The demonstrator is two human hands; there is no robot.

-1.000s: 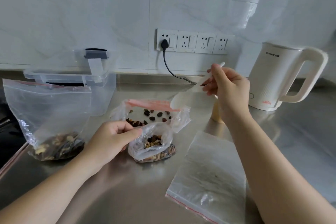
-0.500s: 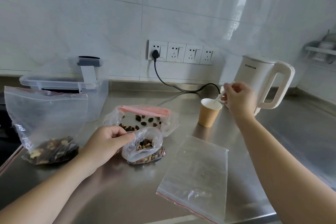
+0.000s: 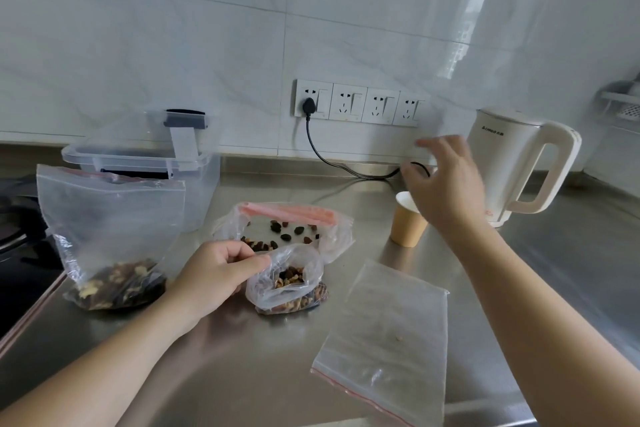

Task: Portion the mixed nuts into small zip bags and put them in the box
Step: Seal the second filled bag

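My left hand pinches the open rim of a small zip bag partly filled with mixed nuts, standing on the steel counter. Behind it lies the large pink-sealed bag of nuts. My right hand hovers with spread fingers over a brown paper cup and holds nothing; the spoon is not visible. A filled zip bag stands at the left. The clear plastic box sits behind it, lid ajar. An empty zip bag lies flat at the front right.
A white electric kettle stands at the back right, its black cord running to the wall sockets. A dark stove top borders the counter on the left. The counter's front edge runs near the empty bag.
My right hand carried the white spoon to the paper cup, let it go, and now lifts away with fingers spread. The left hand keeps its pinch on the small bag.
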